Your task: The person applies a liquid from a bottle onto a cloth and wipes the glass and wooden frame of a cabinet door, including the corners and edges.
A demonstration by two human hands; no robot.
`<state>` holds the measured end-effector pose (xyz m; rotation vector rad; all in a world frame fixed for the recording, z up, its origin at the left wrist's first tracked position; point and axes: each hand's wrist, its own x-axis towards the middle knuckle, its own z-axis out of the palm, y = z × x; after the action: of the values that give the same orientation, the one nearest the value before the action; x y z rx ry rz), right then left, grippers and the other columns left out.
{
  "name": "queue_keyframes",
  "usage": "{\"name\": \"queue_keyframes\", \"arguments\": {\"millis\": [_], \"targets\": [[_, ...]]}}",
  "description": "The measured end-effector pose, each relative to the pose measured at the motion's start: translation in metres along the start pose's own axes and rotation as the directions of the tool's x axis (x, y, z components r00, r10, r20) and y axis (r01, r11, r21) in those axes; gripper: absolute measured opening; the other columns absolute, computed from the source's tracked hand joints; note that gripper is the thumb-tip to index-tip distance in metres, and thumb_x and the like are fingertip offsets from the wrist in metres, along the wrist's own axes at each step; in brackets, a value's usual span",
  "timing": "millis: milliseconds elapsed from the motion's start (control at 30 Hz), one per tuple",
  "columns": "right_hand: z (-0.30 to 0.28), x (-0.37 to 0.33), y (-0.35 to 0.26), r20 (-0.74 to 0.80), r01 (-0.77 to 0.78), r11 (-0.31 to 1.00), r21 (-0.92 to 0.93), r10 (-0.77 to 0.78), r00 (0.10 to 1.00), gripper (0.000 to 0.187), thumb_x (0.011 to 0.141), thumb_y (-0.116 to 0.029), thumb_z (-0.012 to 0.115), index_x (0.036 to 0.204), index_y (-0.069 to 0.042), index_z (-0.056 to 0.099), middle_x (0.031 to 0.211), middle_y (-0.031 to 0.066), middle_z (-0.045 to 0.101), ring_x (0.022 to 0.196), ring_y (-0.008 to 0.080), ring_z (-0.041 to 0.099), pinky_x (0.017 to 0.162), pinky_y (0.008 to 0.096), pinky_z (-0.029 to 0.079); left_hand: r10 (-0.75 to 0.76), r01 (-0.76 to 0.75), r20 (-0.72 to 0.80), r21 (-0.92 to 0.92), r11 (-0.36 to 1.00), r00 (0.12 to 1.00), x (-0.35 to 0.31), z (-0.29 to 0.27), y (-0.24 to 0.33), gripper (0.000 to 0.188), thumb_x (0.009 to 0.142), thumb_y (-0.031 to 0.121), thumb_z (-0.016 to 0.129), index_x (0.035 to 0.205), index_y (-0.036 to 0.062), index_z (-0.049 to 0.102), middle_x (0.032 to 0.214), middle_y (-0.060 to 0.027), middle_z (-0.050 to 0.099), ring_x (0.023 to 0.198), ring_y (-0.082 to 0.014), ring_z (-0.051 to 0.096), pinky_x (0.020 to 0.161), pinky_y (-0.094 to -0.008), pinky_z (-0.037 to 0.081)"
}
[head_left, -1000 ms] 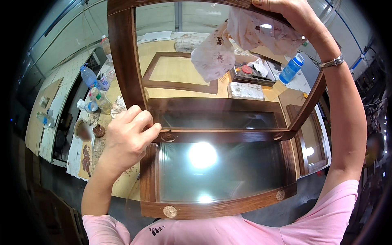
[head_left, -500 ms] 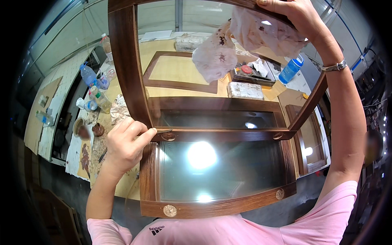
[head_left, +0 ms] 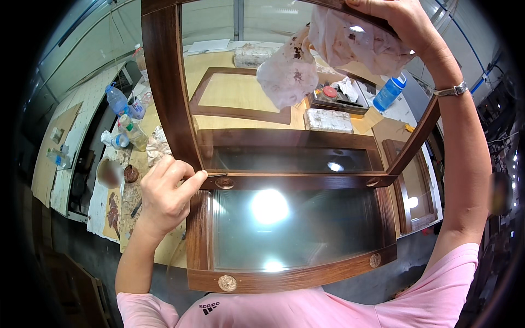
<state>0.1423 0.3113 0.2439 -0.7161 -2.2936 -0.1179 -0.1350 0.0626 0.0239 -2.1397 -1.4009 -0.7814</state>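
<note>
Between the two hands stands the raised wooden frame (head_left: 174, 93), dark brown, tipped up on edge above a second, flat glazed frame (head_left: 306, 280). Its bottom rail (head_left: 301, 181) runs left to right, crosswise to the person's body, with a round recess (head_left: 225, 183) near the left end and another (head_left: 373, 182) near the right. By the left end is the left hand (head_left: 169, 188), closed in a narrow pinch on a thin dark tool (head_left: 219, 175). From the fingertips the tool points rightward, its long axis nearly in line with the rail, its tip just above the left recess; whether it touches the wood I cannot tell. This hand is much the nearer to that recess.

Well apart, at the upper right, the right hand (head_left: 402, 22) is curled over the top rail, the thumb in front and the other fingers mostly hidden. A stained white cloth (head_left: 287, 79) hangs behind that rail; whether those fingers also hold it is unclear.

Farther out, the tabletop (head_left: 167, 249) carries an open box (head_left: 339, 107), a blue bottle (head_left: 389, 94) and a thin brown frame (head_left: 240, 112) beyond the work, with a clear bottle (head_left: 134, 134) and a small brown pot (head_left: 131, 173) to the left.
</note>
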Motion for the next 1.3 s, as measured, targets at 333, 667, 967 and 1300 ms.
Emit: {"name": "queue_keyframes", "arguments": {"millis": [333,667,967,1300], "targets": [[-0.001,-0.003,0.000,-0.060,0.030,0.998,-0.051,-0.033,0.998,0.052,0.074,-0.040,0.079,0.099,0.004,0.071,0.097,0.0216,0.064,0.095,0.0298,0.062,0.085,0.0386,0.047,-0.006,0.006,-0.017,0.005,1.000,1.000,-0.001,0.001,0.002,0.034,0.058,0.000,0.067,0.090,0.0073,0.073,0.076,-0.0029,0.056,0.069,-0.0222,0.053,0.054,-0.0335,0.043],[-0.001,-0.004,-0.003,-0.055,0.044,0.999,-0.031,-0.045,0.997,0.053,0.074,-0.042,0.077,0.094,0.007,0.068,0.089,0.0198,0.062,0.086,0.0257,0.060,0.077,0.0377,0.046,-0.028,0.029,-0.028,0.018,0.999,0.999,-0.003,-0.001,0.004,0.032,0.058,-0.001,0.067,0.089,0.0072,0.073,0.076,-0.0030,0.056,0.069,-0.0220,0.054,0.054,-0.0344,0.043],[-0.007,-0.004,-0.006,0.023,0.013,0.999,-0.052,-0.011,1.000,0.058,0.075,-0.048,0.075,0.089,0.008,0.066,0.088,0.0186,0.061,0.086,0.0255,0.059,0.075,0.0379,0.045,-0.092,0.093,0.004,-0.071,0.993,0.996,0.000,0.003,0.001,0.035,0.058,-0.005,0.062,0.089,0.0075,0.072,0.075,-0.0041,0.055,0.070,-0.0241,0.053,0.056,-0.0359,0.043],[-0.004,-0.008,0.002,-0.083,0.021,0.998,-0.054,-0.025,0.996,0.058,0.074,-0.043,0.080,0.103,0.006,0.068,0.105,0.0193,0.060,0.101,0.0291,0.058,0.090,0.0383,0.046,-0.038,0.040,0.046,-0.035,0.999,0.998,0.015,-0.004,0.001,0.028,0.060,-0.002,0.064,0.086,0.0086,0.070,0.074,-0.0035,0.052,0.070,-0.0227,0.052,0.056,-0.0359,0.043]]}}
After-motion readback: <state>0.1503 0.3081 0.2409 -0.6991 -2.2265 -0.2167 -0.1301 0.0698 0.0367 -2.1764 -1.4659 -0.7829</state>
